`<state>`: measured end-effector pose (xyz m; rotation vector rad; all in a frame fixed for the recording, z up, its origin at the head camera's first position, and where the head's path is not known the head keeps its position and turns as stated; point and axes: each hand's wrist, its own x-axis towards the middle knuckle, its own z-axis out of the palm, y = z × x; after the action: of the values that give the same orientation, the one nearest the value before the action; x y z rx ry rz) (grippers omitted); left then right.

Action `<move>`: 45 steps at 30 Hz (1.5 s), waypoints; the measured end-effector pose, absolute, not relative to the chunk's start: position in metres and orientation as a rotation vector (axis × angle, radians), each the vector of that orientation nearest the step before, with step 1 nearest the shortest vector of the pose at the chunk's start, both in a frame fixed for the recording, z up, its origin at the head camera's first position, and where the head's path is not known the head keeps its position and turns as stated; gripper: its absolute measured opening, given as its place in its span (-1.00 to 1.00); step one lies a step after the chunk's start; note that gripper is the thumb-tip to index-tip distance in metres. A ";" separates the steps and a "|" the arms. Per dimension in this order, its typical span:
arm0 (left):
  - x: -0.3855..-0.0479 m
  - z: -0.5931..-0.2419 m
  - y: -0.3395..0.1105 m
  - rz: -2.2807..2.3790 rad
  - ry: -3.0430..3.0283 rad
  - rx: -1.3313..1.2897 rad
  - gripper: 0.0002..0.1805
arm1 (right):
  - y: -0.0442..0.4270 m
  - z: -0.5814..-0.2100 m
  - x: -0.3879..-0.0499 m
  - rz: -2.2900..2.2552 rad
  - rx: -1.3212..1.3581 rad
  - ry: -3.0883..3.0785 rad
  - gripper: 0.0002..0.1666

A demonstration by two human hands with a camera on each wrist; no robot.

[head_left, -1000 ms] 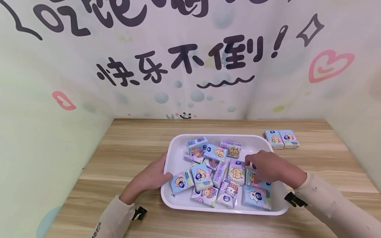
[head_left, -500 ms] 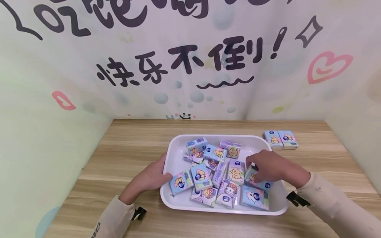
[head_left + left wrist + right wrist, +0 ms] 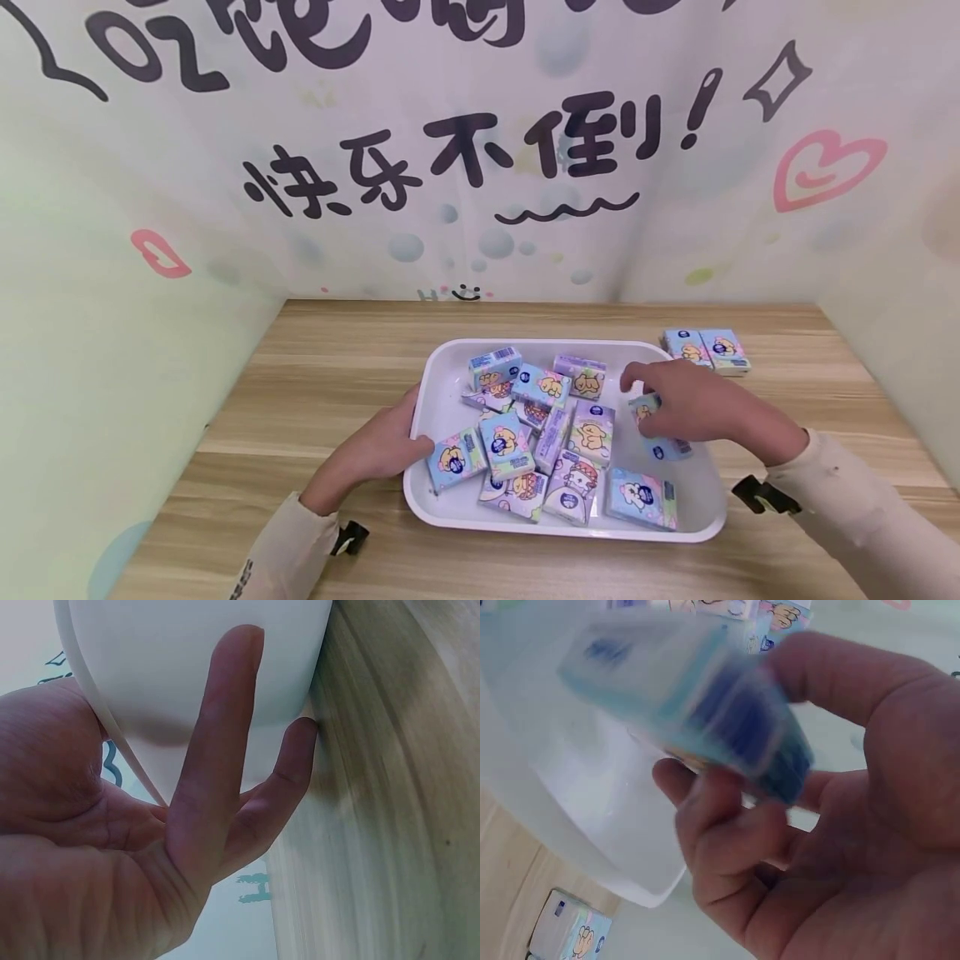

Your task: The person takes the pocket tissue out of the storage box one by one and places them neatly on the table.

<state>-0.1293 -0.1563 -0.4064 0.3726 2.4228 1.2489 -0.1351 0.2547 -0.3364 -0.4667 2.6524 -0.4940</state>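
A white plastic tray (image 3: 570, 533) on the table holds several small tissue packs in blue and purple cartoon wrappers, such as one blue pack (image 3: 506, 443) lying on others. At the tray's left side, my left hand (image 3: 386, 446) grips the rim, thumb over the edge; in the left wrist view its fingers (image 3: 221, 742) lie along the outer wall. Over the tray's right part, my right hand (image 3: 693, 402) pinches a blue tissue pack (image 3: 670, 448) between thumb and fingers. That pack (image 3: 682, 690) looks blurred and tilted in the right wrist view, lifted off the tray floor.
Two blue tissue packs (image 3: 725, 350) stand side by side on the wooden table (image 3: 337, 342) behind the tray's right corner. A printed curtain (image 3: 465, 242) with black lettering hangs along the table's back edge.
My right hand has lifted the blue tissue pack from among the others and moved it up and slightly right. The left hand stays on the tray rim.
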 end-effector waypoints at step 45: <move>-0.128 -0.406 -0.156 1.234 2.435 0.340 0.00 | 0.311 -0.350 -0.154 -1.187 -0.212 2.717 -0.59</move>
<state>-0.1283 -0.1556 -0.4056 0.3396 2.4351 1.2343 -0.1543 0.3105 -0.3500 -0.2120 2.7166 -1.1874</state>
